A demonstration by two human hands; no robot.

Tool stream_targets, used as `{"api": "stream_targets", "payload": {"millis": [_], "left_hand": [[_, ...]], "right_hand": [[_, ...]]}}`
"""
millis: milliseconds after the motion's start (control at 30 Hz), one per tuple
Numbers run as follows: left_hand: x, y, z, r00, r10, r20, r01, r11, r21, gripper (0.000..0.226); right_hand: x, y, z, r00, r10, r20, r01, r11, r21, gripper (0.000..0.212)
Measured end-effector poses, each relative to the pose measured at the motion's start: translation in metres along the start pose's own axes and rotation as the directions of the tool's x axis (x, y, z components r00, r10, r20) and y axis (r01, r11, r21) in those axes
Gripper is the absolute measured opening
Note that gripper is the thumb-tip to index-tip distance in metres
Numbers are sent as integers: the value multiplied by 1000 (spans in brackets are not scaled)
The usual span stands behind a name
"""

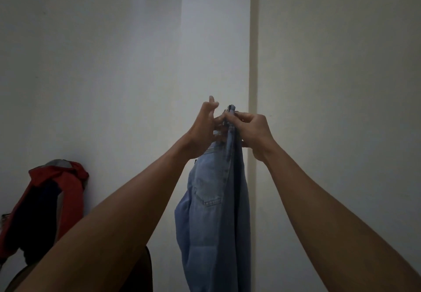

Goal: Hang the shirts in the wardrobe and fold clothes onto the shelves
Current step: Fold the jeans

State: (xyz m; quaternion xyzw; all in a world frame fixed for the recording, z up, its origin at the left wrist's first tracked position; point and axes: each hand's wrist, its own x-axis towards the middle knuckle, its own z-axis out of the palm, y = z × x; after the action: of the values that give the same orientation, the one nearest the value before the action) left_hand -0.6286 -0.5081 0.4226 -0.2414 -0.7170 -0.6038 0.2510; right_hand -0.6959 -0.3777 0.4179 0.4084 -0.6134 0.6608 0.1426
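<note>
The top edge of the light blue denim jeans (216, 200) is pinched by the right hand (252, 132), whose fingers (242, 118) are curled tightly over the folded waistband. The left hand (201, 132) is held just beside it, at the same height. Its thumb and forefinger are raised and hold nothing, while its lower fingers are pressed against the waistband. Whether those lower fingers actually grip the cloth cannot be told, since they are partly hidden by the denim. Both bare forearms are stretched up and forward, and they converge on the garment.

The jeans are held up in the air, folded lengthwise, and hang straight down between the two arms. A back pocket is turned to the left.

Behind them a plain white wall (114, 63) is seen, with a pale beige vertical strip (253, 63) running down it just behind the right hand. Well apart, at the wall's lower left, a red and dark navy garment (50, 200) is hung against the wall. A dark brown shape (147, 269) is seen under the left forearm; what it is cannot be told.
</note>
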Motion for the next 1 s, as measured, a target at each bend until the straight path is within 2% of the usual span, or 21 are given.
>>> {"api": "stream_targets", "payload": {"millis": [67,100,167,233,300,367,433,500,600,700,800,900,1000], "left_hand": [[-4,0,-10,999,-20,-38,17,998,-65,53],[-7,-1,-15,992,-7,-124,-1,998,-62,44],[-15,-7,-27,929,87,-359,-49,993,112,43],[-26,-20,-40,858,155,-489,-16,961,276,52],[-37,-35,-50,895,28,-445,88,968,237,69],[-46,-44,-53,945,-143,-296,186,975,123,88],[-49,-46,-50,969,-202,-142,202,979,-15,98],[-47,-44,-46,983,-159,-88,151,984,-97,100],[-42,-37,-42,994,-73,-84,66,995,-77,95],[-42,-32,-39,996,-11,-88,4,997,-74,67],[-40,-25,-33,995,-23,-95,20,999,-36,42],[-37,-19,-29,995,-47,-93,41,997,-66,47],[-33,-14,-28,993,1,-116,-11,996,-83,58]], "right_hand": [[0,3,-4,998,13,-59,-11,999,41,12],[0,4,-6,996,28,-82,-23,998,65,15],[1,6,-11,992,58,-108,-41,987,156,21],[2,6,-17,989,62,-134,-25,965,260,25],[5,2,-22,986,28,-163,21,956,293,26],[6,-2,-25,985,-11,-174,65,949,307,26],[8,-4,-26,985,-32,-170,87,940,329,27],[9,-5,-24,983,-40,-178,98,940,327,27],[10,-3,-28,977,-43,-209,109,944,313,28],[9,-1,-38,971,-31,-237,108,941,320,26],[7,1,-44,967,-34,-253,107,954,281,16],[7,2,-49,973,-41,-225,100,961,257,29],[7,-2,-55,981,-38,-188,80,972,220,32]]}}
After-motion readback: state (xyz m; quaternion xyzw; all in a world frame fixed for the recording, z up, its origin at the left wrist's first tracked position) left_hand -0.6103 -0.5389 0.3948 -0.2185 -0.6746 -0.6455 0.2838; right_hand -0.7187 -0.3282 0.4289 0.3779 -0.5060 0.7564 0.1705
